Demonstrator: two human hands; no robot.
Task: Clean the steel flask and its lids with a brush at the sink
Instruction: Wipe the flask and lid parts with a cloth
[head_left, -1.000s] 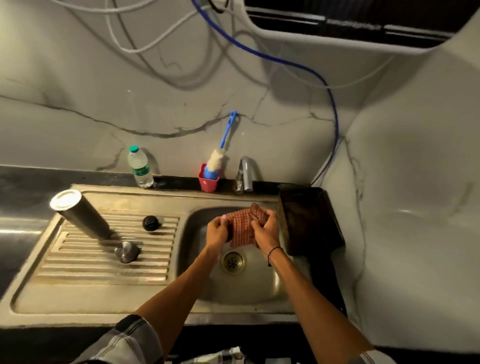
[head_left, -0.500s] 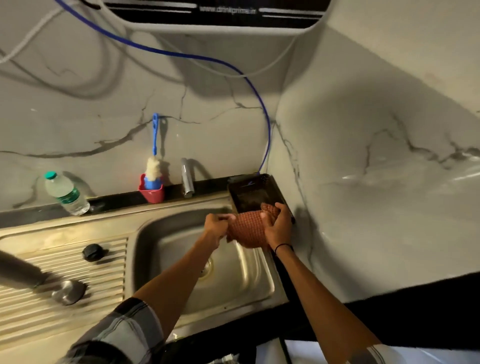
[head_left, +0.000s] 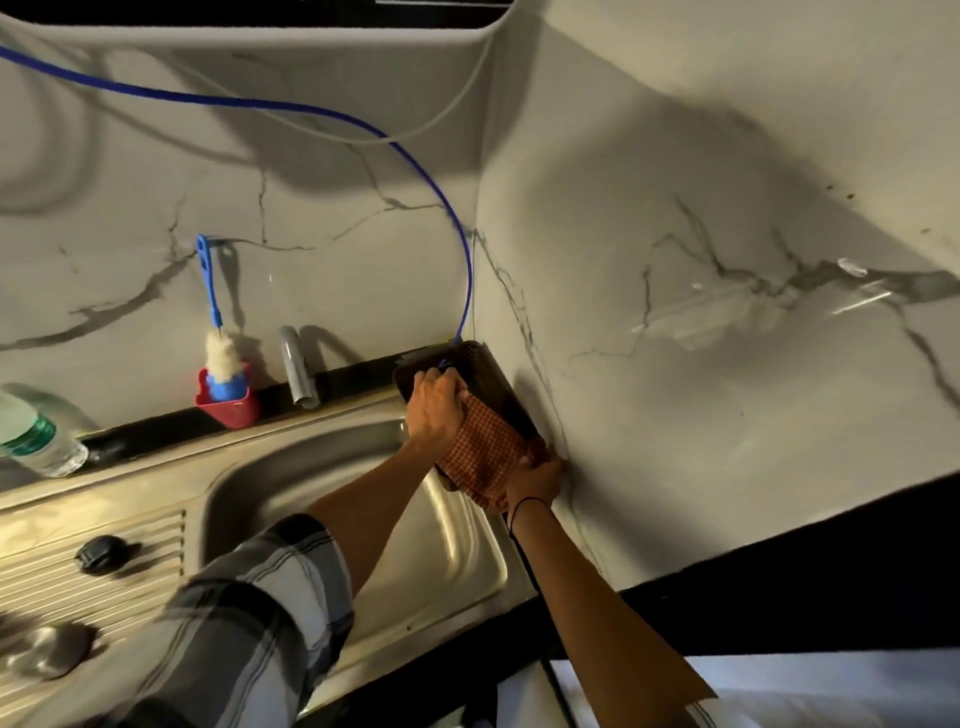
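A red-and-white checked cloth (head_left: 483, 457) is showing at centre frame against a dark brown tray (head_left: 493, 384). At left, a blue-handled brush (head_left: 213, 312) (white bristles) is standing in a red holder (head_left: 228, 402). A blue cable (head_left: 291, 106) is crossing the white, grey-veined wall (head_left: 675, 260). The sleeve (head_left: 249, 613) at lower left is showing grey plaid.

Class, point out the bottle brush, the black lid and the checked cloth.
bottle brush (head_left: 209, 280): head view, blue handle.
black lid (head_left: 100, 554): head view, top of the knob.
checked cloth (head_left: 483, 457): head view, middle of the fabric.

Steel sink drainboard (head_left: 130, 525) (ribbed), black lid (head_left: 101, 554), steel lid (head_left: 44, 657), water bottle (head_left: 39, 441)
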